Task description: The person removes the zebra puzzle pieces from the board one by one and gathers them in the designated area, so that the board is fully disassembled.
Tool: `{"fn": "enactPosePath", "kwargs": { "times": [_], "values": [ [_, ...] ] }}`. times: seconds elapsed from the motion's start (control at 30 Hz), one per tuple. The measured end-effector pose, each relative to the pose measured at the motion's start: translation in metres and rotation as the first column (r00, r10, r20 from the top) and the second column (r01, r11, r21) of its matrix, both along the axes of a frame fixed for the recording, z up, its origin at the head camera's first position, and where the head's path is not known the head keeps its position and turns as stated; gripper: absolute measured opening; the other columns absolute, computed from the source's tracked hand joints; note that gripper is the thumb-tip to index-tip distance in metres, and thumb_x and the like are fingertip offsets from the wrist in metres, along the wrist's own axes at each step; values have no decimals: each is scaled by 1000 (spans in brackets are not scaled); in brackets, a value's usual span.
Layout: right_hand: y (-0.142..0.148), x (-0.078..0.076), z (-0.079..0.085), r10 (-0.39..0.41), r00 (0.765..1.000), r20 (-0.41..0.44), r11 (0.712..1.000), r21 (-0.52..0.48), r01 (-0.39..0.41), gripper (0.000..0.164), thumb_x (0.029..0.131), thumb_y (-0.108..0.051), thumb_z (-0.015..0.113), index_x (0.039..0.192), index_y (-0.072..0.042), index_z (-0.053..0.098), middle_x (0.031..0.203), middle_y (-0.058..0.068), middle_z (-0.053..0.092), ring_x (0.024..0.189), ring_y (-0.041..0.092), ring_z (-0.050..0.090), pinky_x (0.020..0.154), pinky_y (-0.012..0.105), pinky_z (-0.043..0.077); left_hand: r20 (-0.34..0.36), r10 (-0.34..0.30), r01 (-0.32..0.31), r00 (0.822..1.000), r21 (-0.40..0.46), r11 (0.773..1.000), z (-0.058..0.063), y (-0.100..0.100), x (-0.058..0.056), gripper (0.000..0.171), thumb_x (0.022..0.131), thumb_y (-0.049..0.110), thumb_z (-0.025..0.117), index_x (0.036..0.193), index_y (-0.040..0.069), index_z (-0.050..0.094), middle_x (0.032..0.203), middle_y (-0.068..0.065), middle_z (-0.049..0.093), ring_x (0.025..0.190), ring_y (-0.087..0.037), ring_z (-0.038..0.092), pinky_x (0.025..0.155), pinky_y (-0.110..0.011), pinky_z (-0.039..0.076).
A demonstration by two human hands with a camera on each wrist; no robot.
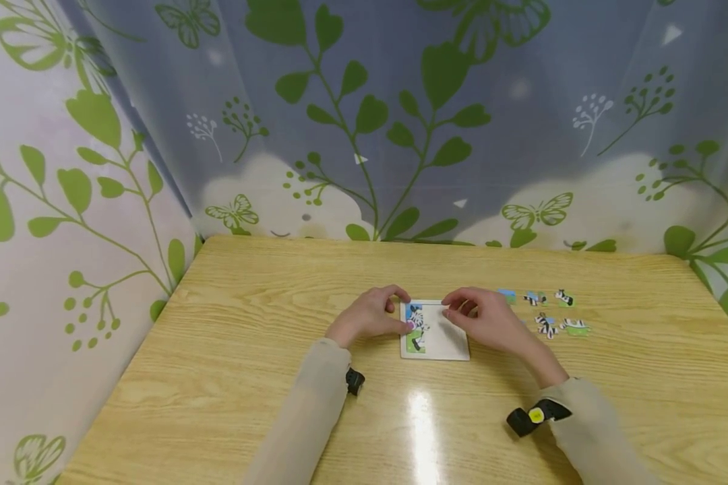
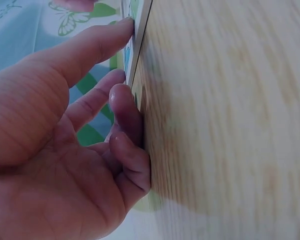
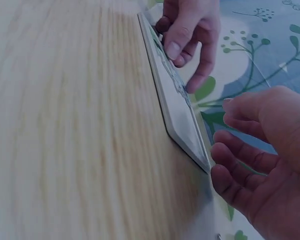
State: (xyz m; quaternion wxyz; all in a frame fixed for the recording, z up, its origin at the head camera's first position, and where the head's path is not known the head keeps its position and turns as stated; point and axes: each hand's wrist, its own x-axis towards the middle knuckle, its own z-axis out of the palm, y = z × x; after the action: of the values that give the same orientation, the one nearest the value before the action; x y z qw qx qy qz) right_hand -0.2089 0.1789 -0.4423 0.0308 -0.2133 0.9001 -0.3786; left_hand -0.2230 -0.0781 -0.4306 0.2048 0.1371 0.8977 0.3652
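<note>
If the unclenched left hand (image 1: 369, 318) slips at nine o'clock, the rectangular white zebra-puzzle board (image 1: 445, 342) could shift; right hand (image 1: 490, 318) looks empty.

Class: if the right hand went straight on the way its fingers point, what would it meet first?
The right hand points across the puzzle board toward the left hand, so it would probably meet that first, though its height is unclear; lower, it might brush the zebra picture.

A light wooden table (image 1: 218, 384) — a streak of glare (image 1: 423, 431) on its near part — has a blue-and-white leafy curtain (image 1: 412, 155) along its far side and a paler leafy curtain (image 1: 54, 236) on the left.
</note>
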Motion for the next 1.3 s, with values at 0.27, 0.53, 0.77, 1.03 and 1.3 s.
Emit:
{"fn": "enactPosePath", "kwargs": {
  "times": [0.27,0.53,0.77,1.03,1.3],
  "values": [
    [-21,-6,-8,27,1000,7,1000,-1,-27,15,96,-18,71,108,-9,74,93,2,71,82,12,62,73,27,51,13,6,-5,1000,-12,1000,0,1,1,50,88,30,82,132,20,60,108,-5,55,101,-21,50,87,-37,42],
    [-33,-6,-13,32,998,-56,998,63,-28,13,92,-17,75,102,-9,78,91,7,65,75,13,54,67,28,44,26,12,-12,1000,20,1000,2,0,2,49,88,26,82,131,19,61,106,-7,55,97,-21,48,83,-37,40],
    [-40,-6,-13,-16,999,-39,996,87,20,12,89,-19,77,99,-12,79,91,8,64,77,17,55,68,30,43,26,31,-31,999,11,999,3,1,3,50,87,25,84,131,20,62,110,-7,57,100,-21,50,86,-38,42],
    [-43,-5,-14,-81,995,61,994,79,76,10,90,-20,75,97,-14,77,96,7,62,86,20,54,76,32,42,27,53,-53,998,-8,999,2,2,3,49,86,25,84,129,22,63,107,-5,57,99,-21,51,84,-37,41],
    [-47,-4,-13,-148,981,129,989,44,143,12,93,-20,72,100,-12,76,99,8,65,87,20,56,76,31,42,33,75,-75,997,-6,997,3,3,2,49,85,24,85,129,22,63,105,-5,55,95,-21,49,80,-36,40]
  ]
}}
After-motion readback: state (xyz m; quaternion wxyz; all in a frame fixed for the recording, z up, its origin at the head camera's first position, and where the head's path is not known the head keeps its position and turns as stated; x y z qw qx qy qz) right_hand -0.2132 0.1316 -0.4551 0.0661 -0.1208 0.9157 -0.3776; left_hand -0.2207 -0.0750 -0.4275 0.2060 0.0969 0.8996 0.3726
